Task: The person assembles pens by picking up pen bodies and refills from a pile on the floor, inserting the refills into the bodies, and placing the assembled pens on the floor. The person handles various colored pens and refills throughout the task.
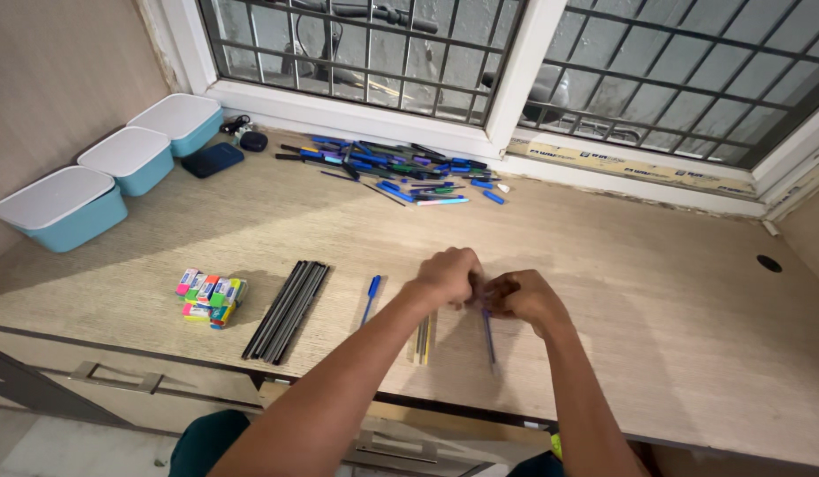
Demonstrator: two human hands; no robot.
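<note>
Desk: wooden top under a barred window.
Left hand: fist closed around something at frame centre, can't tell what.
Right hand: pinching a blue pen, touching the left.
Nearby: pencils just below the hands, another blue pen left of them.
Lower left: black sticks, erasers.
Upper left: three teal boxes.
Top centre: pile of pens.
</note>
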